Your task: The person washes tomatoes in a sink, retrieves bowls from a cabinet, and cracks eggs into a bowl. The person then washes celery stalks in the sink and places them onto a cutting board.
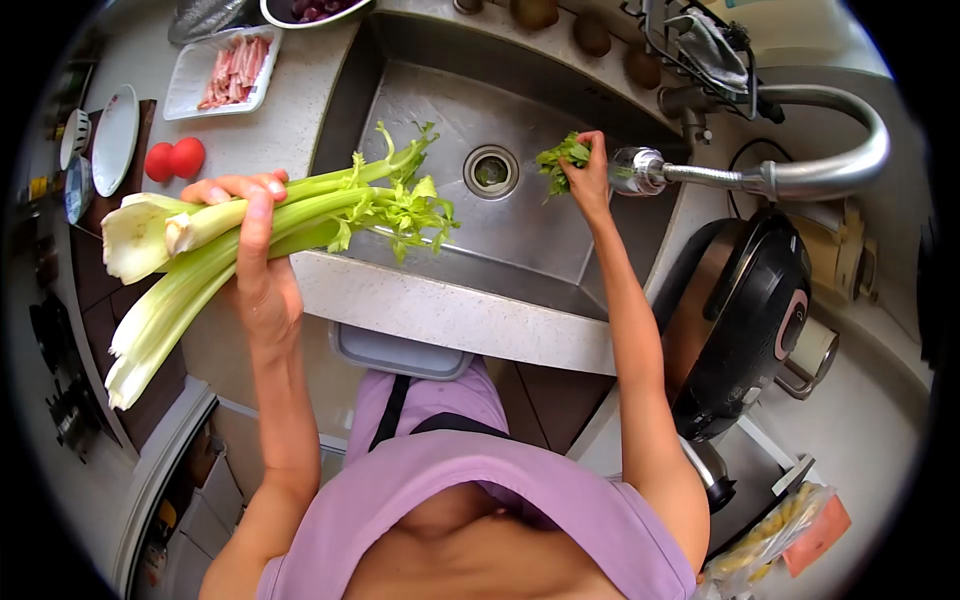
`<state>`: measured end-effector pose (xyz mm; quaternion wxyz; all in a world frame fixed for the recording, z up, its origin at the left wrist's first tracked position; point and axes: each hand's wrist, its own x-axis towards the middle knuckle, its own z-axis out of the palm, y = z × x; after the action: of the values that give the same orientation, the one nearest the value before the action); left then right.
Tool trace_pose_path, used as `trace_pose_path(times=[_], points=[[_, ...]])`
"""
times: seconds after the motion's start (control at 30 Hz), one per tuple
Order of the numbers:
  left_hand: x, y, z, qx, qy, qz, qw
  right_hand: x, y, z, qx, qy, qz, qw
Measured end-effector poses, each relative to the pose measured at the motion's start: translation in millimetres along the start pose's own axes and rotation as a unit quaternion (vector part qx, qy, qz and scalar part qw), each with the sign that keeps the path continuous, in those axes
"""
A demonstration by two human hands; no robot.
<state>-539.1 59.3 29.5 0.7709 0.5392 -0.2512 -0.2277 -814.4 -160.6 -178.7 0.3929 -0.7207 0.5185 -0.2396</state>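
Observation:
A bunch of celery [300, 208] is gripped in my left hand [262, 250], its pale cut ends pointing left and its leafy tops reaching over the left part of the metal sink [430, 110]. My right hand [590, 172] has its fingers closed on some green leaves [562, 160] above the right side of the sink. The faucet head [638, 171] is just right of that hand. Below, around the drain [491, 172], lies some green matter.
Left of the sink are two tomatoes [175, 159], a white tray [190, 80] of sliced meat and an oval plate [116, 140]. A bowl of dark fruit [315, 10] stands at the top. A black cooker [745, 325] sits right. Below the counter's front edge is a grey bin [400, 352].

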Motion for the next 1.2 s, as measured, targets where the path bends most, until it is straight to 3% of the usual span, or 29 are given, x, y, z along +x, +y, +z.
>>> trace_pose_path(times=[0.07, 0.13, 0.2, 0.23, 0.27, 0.3, 0.37, 0.43, 0.5, 0.57, 0.7, 0.77, 0.83, 0.87, 0.93, 0.97, 1.03, 1.1, 1.17, 1.2], points=[[-3, 8, 6, -0.004, 0.000, 0.014, 1.000, -13, -13, -9, 0.123, 0.046, -0.071, 0.989], [-7, 14, 15, -0.034, 0.019, 0.026, 0.999, -34, 39, -2, -0.027, 0.026, -0.060, 0.998], [-9, 12, 24, -0.053, 0.050, 0.024, 0.997, -82, 120, 4, -0.249, -0.183, 0.021, 0.951], [-8, 14, 27, -0.067, 0.039, 0.023, 0.997, -103, 140, 1, -0.292, -0.255, 0.025, 0.922], [0, 13, 29, -0.074, 0.036, 0.040, 0.996, -89, 136, -7, -0.312, -0.278, -0.032, 0.908], [2, 11, 27, -0.079, 0.032, 0.040, 0.996, -81, 115, -14, -0.315, -0.269, -0.045, 0.909], [1, 10, 23, -0.091, 0.034, 0.028, 0.995, -110, 41, -31, -0.176, -0.125, -0.122, 0.969], [8, 12, 22, -0.080, 0.043, 0.029, 0.995, -134, -62, -53, -0.076, -0.103, -0.079, 0.989], [18, 9, 13, -0.097, 0.021, 0.033, 0.994, -166, -113, -51, -0.058, -0.105, -0.077, 0.990], [20, 22, 15, -0.107, 0.004, 0.043, 0.993, -201, -148, -38, -0.055, -0.110, -0.211, 0.970], [30, 35, 4, -0.131, -0.033, 0.061, 0.989, -277, -178, 40, -0.087, -0.207, -0.264, 0.938], [37, 37, -4, -0.152, -0.035, 0.046, 0.987, -306, -153, 110, -0.158, -0.233, -0.288, 0.915], [40, 43, -10, -0.175, -0.046, 0.051, 0.982, -328, -102, 176, -0.306, -0.290, -0.177, 0.889], [44, 45, -14, -0.172, -0.057, 0.041, 0.982, -331, -96, 188, -0.370, -0.272, -0.137, 0.878], [50, 50, -20, -0.171, -0.074, 0.030, 0.982, -325, -67, 212, -0.391, -0.258, -0.119, 0.875], [52, 53, -21, -0.175, -0.085, 0.035, 0.980, -299, -114, 185, -0.273, -0.416, 0.021, 0.867], [55, 61, -20, -0.177, -0.091, 0.047, 0.979, -284, -143, 153, -0.255, -0.352, -0.079, 0.897], [57, 67, -18, -0.182, -0.087, 0.052, 0.978, -258, -190, 94, -0.067, -0.322, -0.106, 0.938], [59, 70, -17, -0.165, -0.097, 0.033, 0.981, -235, -253, 24, 0.133, -0.293, 0.075, 0.944], [59, 73, -16, -0.166, -0.108, 0.023, 0.980, -224, -266, -5, 0.157, -0.272, 0.070, 0.947]])
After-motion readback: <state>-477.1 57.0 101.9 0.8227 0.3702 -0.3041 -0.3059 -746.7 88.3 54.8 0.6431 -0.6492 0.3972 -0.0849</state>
